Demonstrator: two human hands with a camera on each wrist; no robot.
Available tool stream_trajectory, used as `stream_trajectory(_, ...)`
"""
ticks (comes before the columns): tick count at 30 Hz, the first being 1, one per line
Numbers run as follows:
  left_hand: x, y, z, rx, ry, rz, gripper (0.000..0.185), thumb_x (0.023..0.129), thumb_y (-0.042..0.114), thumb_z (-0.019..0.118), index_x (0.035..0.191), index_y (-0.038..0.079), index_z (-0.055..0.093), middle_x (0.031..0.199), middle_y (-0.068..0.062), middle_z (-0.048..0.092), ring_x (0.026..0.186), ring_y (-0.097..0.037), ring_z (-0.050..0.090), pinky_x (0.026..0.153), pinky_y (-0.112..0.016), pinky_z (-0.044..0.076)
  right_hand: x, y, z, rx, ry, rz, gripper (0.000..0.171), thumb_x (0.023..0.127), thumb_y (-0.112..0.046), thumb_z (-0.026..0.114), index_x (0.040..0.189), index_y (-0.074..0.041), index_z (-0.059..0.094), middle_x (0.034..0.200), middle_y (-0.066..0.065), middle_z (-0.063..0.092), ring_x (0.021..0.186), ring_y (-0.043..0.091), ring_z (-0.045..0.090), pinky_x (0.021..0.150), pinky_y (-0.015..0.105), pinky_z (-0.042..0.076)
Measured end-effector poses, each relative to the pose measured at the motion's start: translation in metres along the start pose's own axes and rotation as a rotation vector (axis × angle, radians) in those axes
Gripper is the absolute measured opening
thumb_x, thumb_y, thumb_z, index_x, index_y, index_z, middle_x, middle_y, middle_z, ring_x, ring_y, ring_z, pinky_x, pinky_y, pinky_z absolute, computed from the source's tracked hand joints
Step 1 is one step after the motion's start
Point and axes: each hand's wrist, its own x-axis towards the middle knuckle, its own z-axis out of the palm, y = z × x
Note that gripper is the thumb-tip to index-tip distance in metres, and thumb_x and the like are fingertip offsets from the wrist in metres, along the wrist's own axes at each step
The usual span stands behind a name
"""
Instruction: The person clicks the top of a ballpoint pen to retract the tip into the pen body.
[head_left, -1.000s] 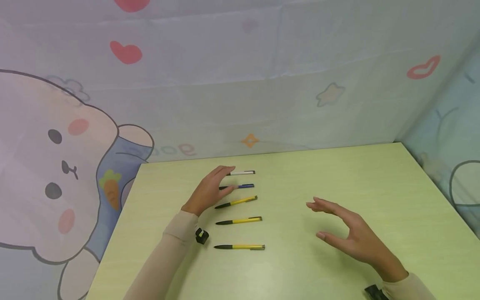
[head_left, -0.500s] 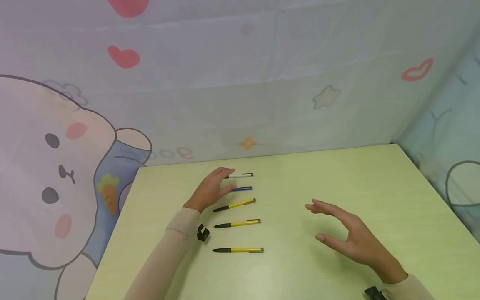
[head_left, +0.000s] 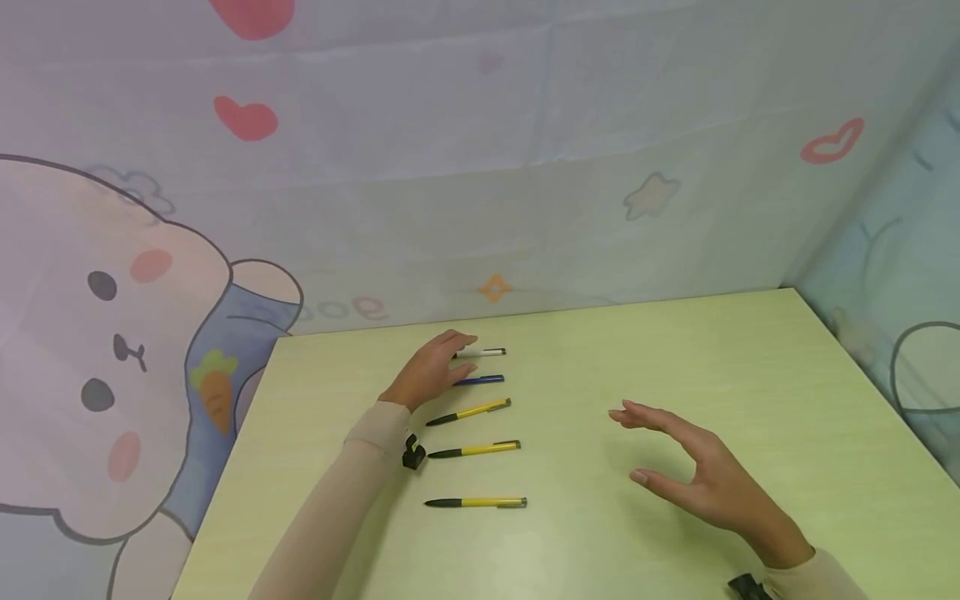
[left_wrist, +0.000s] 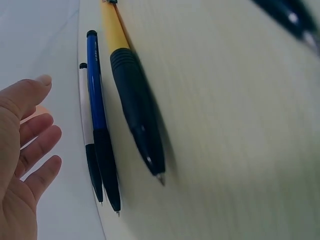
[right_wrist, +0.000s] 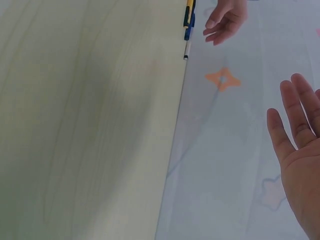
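Five pens would be several: a white pen (head_left: 489, 352), a blue pen (head_left: 486, 380) and a group of yellow pens (head_left: 487, 502) with black grips lie in a column, tips to the left. My left hand (head_left: 423, 371) hovers over the left ends of the white and blue pens, covering their dark grips in the head view. From the left wrist, its loosely bent fingers (left_wrist: 42, 137) hold nothing and stand apart from the blue pen (left_wrist: 95, 95). Farther right, my right hand (head_left: 701, 471) is held above the table, thumb and fingers spread, with nothing in it.
The pale yellow-green table (head_left: 600, 350) meets a printed cloth backdrop (head_left: 570, 208) along its far edge. A cartoon animal (head_left: 150, 333) is printed on the cloth at left. Small black wrist cameras (head_left: 413, 452) sit at both cuffs.
My left hand has shifted slightly to the right over the white and blue pens. The right hand stays almost still, and the head view has tilted a little.
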Motion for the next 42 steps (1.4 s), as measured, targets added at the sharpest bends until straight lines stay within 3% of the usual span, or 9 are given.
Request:
stream_trajectory(7,0.007,-0.004,0.004,0.009,-0.049,-0.015,0.048,0.098,0.024,0.07,0.141,0.004,0.058,0.135,-0.01,0.061,0.118,-0.025,0.062,0.103,-0.042,0.052,-0.001,0.0,0.0,-0.003,0.003,-0.005,0.079,0.073,0.015,0.078,0.145,0.009,0.046,0.134,0.012,0.065,0.121,0.022,0.061,0.109,0.018,0.039)
stream_trajectory(20,0.02,-0.014,0.008,0.036,-0.095,0.056,0.045,0.097,0.016,0.072,0.139,0.006,0.06,0.132,-0.009,0.062,0.119,-0.025,0.062,0.102,-0.04,0.052,-0.002,-0.003,-0.001,-0.009,0.01,0.002,0.079,0.073,0.015,0.078,0.145,0.009,0.046,0.134,0.012,0.065,0.121,0.023,0.061,0.109,0.018,0.039)
stream_trajectory(29,0.029,-0.027,0.004,-0.103,-0.222,0.014,0.045,0.098,0.019,0.07,0.141,0.011,0.06,0.136,-0.006,0.06,0.121,-0.023,0.06,0.103,-0.042,0.051,-0.003,-0.003,0.0,-0.008,0.007,0.001,0.078,0.074,0.014,0.078,0.145,0.009,0.046,0.134,0.012,0.065,0.123,0.023,0.061,0.109,0.018,0.039)
stream_trajectory(35,0.031,-0.041,0.004,-0.14,-0.246,0.037,0.04,0.097,0.019,0.072,0.136,0.014,0.065,0.126,-0.001,0.063,0.112,-0.018,0.064,0.096,-0.038,0.055,-0.003,-0.003,0.001,-0.002,0.003,0.002,0.078,0.074,0.014,0.078,0.145,0.008,0.046,0.135,0.012,0.065,0.123,0.023,0.06,0.109,0.018,0.039)
stream_trajectory(42,0.033,-0.048,0.006,-0.168,-0.254,0.027,0.038,0.096,0.021,0.073,0.132,0.015,0.067,0.119,0.003,0.064,0.111,-0.015,0.065,0.097,-0.034,0.055,-0.003,-0.002,0.002,-0.006,0.002,0.004,0.078,0.074,0.014,0.078,0.145,0.008,0.046,0.135,0.012,0.064,0.121,0.023,0.061,0.109,0.018,0.04)
